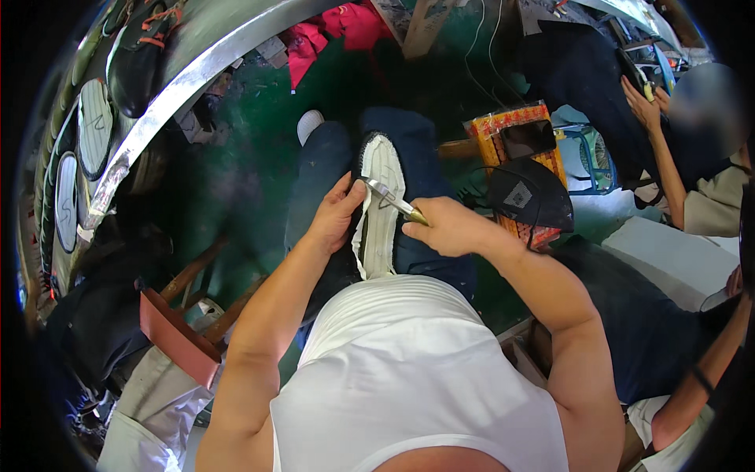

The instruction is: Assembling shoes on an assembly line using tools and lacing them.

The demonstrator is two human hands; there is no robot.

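A shoe [381,169] lies sole side up on my lap, toe pointing away from me. Its underside is pale, with a dark edge and loose whitish material along the near left side. My left hand [338,211] grips the shoe's left edge, thumb and fingers closed on it. My right hand [452,226] is wrapped round a metal hand tool [385,194] with a brass-coloured handle end. The tool lies slantwise across the shoe's middle, its silver head near my left thumb. The exact kind of tool is hard to make out.
At the left, a metal-edged rack [157,102] holds several shoes. Right of my knees, a black cap [531,197] and a dark phone [528,138] lie on an orange patterned package. A co-worker's hands [646,104] are at the upper right. A brown stool [181,334] stands lower left.
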